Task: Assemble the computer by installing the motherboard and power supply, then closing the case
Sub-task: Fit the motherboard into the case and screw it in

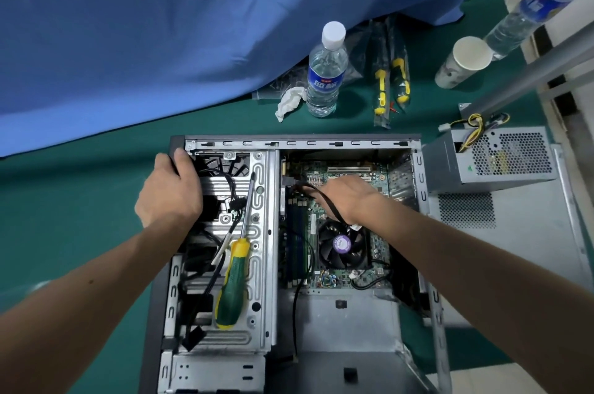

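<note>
we look down from above at an open computer case point(321, 143) lying on its side on a green table point(80, 200); the motherboard point(340, 233) already sits flat in the right-hand bay, its long axis running away from us toward the far rim; the cpu fan point(342, 247) is near the board's middle.

our right hand point(348, 197) rests over the far half of the board, fingers curled down toward it with a black cable point(324, 197) running across the hand; whether the fingers actually pinch the cable or a connector we cannot tell, as the fingertips are hidden; the cable runs from near the wrist out to the upper left, ending at the board's far left edge.

our left hand point(170, 188) grips the far left corner of the case, thumb hooked over the rim — steadying it; it is well apart from the board, so the right hand is the nearer one.

a green and yellow screwdriver point(234, 278) lies on the drive cage point(262, 233), tip pointing away from us, between the two hands.

the power supply point(501, 159) sits outside the case, just beside its right wall, wires pointing away — not yet installed; it lies on the side panel point(530, 226).
</note>
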A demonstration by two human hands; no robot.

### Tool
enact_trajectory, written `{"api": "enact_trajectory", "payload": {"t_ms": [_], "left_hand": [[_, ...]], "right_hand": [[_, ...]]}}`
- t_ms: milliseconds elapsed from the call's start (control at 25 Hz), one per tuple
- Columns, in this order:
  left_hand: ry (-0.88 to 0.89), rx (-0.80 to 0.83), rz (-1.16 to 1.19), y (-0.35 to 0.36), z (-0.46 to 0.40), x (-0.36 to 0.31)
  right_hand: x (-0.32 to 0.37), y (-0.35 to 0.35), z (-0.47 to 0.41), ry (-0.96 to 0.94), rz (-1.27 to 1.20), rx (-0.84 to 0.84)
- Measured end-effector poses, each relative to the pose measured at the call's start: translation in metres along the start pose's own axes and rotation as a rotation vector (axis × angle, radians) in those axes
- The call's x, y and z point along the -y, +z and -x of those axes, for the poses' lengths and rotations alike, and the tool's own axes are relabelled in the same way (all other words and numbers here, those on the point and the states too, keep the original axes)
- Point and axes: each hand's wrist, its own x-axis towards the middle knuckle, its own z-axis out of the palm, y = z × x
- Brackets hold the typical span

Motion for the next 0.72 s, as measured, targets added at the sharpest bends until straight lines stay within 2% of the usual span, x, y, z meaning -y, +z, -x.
{"api": "enact_trajectory", "payload": {"t_ms": [120,320,600,720], "left_hand": [[0.0,-0.002,0.002,-0.0011,0.0017,0.0],[-0.008,0.003,0.0,-0.0016,0.0003,-0.0003],[-0.004,0.006,-0.015,0.0001,0.0005,0.0011],[0.003,0.003,-0.008,-0.0001,0.0014,0.0002]], "right_hand": [[0.0073,-0.0037,0.0021,-0.051,0.071,0.01],[0.007,-0.0039,0.0043,-0.084,0.039,0.044],[0.0015,0.0005,-0.0002,-0.04,0.109,0.034],[-0.0017,-0.0003,0.0026,-0.069,-0.013,-0.015]]}}
